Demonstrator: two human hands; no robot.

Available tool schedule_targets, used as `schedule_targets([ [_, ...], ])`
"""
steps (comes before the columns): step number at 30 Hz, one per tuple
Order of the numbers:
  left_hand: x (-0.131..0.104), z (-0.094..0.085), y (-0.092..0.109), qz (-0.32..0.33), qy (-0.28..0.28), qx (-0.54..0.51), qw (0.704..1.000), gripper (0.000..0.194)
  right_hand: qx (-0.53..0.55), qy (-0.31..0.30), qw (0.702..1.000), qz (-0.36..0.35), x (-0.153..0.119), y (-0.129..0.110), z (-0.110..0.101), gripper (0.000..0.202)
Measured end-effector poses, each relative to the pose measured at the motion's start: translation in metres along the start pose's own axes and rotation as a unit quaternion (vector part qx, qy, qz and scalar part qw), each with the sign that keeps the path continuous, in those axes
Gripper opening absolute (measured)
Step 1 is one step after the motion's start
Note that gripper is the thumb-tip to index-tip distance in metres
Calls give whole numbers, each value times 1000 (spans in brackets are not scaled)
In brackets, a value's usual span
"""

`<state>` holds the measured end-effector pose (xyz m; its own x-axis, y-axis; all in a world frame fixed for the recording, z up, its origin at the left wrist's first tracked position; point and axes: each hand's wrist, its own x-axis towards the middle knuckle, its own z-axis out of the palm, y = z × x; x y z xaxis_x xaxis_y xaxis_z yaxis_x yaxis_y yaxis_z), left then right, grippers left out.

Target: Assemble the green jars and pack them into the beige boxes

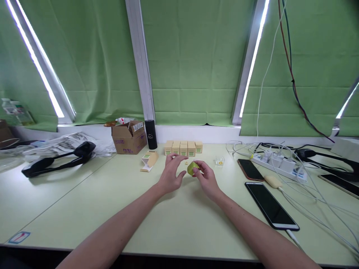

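My right hand [206,178] is closed on a small rounded yellow-green object [192,168], whose exact kind I cannot make out. Just left of it, my left hand [171,174] has its thumb and fingers apart and holds nothing. A tiny yellowish piece [186,163] lies on the table beyond the fingertips. Behind the hands stand several small kraft-coloured boxes [183,149] with green labels, grouped together. To the left lies an opened small carton [149,160] on its side. A small clear container [219,161] with something yellow in it sits right of my right hand.
A brown cardboard box [127,139] and a black cylinder [151,134] stand by the wall. On the right are phones, one large black-screened phone [271,205] near my forearm, plus a power strip [279,164] and tangled white cables. A black strapped device [60,158] lies left.
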<state>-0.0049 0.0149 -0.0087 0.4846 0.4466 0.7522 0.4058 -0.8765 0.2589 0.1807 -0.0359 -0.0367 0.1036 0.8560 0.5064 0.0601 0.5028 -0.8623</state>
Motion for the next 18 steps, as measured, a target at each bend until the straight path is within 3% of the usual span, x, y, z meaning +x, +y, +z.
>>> schedule_targets([
  [3,0,-1,5,36,-40,4,999,61,-13,-5,1000,15,1,5,0,42],
  [9,-1,5,7,22,-46,-60,997,46,5,-12,999,29,3,8,-1,43],
  [12,1,9,1,-66,-3,-124,990,42,-23,-6,999,26,3,10,-6,40],
  [14,3,12,-6,-140,28,-176,974,42,-117,-8,993,6,2,13,-11,30],
  [16,5,15,-15,-199,49,-234,950,44,-252,-29,967,-40,1,17,-14,20],
  [18,4,17,-26,-247,54,-282,926,47,-367,-72,922,-99,0,21,-15,21],
])
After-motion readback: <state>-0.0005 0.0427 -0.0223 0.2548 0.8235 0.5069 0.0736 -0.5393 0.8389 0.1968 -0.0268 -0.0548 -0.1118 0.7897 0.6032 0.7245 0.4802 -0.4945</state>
